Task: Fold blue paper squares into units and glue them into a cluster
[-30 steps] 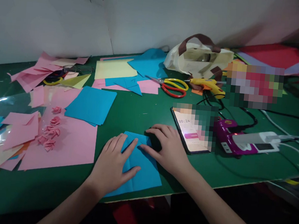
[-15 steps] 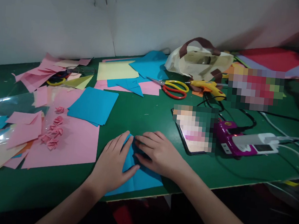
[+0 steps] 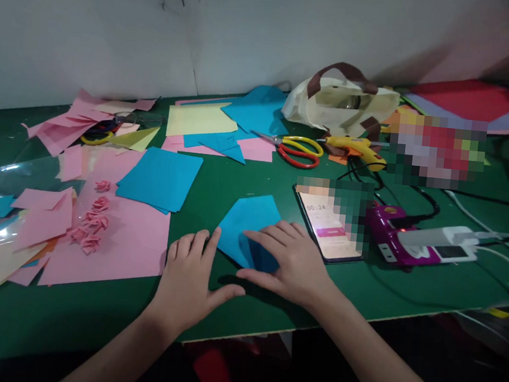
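Note:
A folded blue paper sheet (image 3: 247, 225) lies on the green table (image 3: 246, 184), its pointed edge facing left. My right hand (image 3: 290, 262) presses flat on its near right part, fingers spread over the fold. My left hand (image 3: 189, 281) rests palm down on the table just left of the sheet, with the index fingertip touching its left corner. Neither hand lifts the paper.
A large pink sheet (image 3: 117, 244) with small pink paper roses (image 3: 92, 223) lies left. Blue squares (image 3: 159, 177), scissors (image 3: 297, 150), a yellow glue gun (image 3: 357, 148), a phone (image 3: 330, 225), a purple device with cables (image 3: 395, 228) and a cloth bag (image 3: 342, 100) sit behind.
The blue sheet went from a larger shape under both hands near the table edge to a smaller folded shape farther back. My left hand came off it onto the table.

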Demonstrator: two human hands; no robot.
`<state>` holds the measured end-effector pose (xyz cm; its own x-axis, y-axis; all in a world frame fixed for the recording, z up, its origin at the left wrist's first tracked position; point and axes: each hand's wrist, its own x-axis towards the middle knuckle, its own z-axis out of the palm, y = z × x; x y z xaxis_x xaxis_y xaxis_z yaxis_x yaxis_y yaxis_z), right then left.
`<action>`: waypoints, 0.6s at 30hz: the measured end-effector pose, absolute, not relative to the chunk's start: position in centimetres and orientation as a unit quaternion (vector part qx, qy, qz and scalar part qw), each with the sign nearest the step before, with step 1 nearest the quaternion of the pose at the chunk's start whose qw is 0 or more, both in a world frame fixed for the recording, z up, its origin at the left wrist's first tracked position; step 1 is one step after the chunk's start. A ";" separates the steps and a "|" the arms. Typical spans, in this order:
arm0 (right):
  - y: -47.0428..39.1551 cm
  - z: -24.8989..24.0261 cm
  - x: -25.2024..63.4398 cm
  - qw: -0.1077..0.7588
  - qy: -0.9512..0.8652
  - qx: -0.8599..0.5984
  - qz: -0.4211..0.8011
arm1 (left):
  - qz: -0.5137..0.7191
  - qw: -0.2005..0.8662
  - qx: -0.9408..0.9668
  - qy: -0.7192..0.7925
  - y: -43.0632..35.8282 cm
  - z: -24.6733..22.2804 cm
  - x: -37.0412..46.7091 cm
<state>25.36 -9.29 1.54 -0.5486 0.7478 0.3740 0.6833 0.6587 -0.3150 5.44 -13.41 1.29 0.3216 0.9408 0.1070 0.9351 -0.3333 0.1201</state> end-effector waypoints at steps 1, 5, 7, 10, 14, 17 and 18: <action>-9.3 1.4 25.1 0.229 -0.870 -0.426 0.094 | 0.082 0.011 0.810 0.580 -13.6 1.2 5.6; -9.3 0.9 24.1 0.217 -0.845 -0.463 0.156 | 0.093 -0.007 0.800 0.592 -14.1 0.9 6.1; -9.1 0.9 23.9 0.235 -0.845 -0.448 0.175 | 0.096 -0.015 0.801 0.591 -14.3 0.8 6.2; -8.4 1.0 24.2 0.266 -0.867 -0.391 0.158 | 0.110 -0.031 0.814 0.570 -14.6 0.6 6.1; -7.4 0.9 25.7 0.264 -0.896 -0.320 0.157 | 0.123 -0.017 0.847 0.516 -14.7 0.3 5.5; -7.2 0.7 26.8 0.231 -0.899 -0.303 0.213 | 0.111 -0.021 0.866 0.488 -14.8 0.3 5.1; -7.3 0.6 27.1 0.224 -0.897 -0.305 0.229 | 0.106 -0.024 0.870 0.480 -14.9 0.2 5.0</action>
<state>27.09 -7.25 0.62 -0.7138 0.6492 0.2628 0.4437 0.7095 -0.5475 5.00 -14.88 0.24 0.5162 0.8311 0.2070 0.8413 -0.5373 0.0594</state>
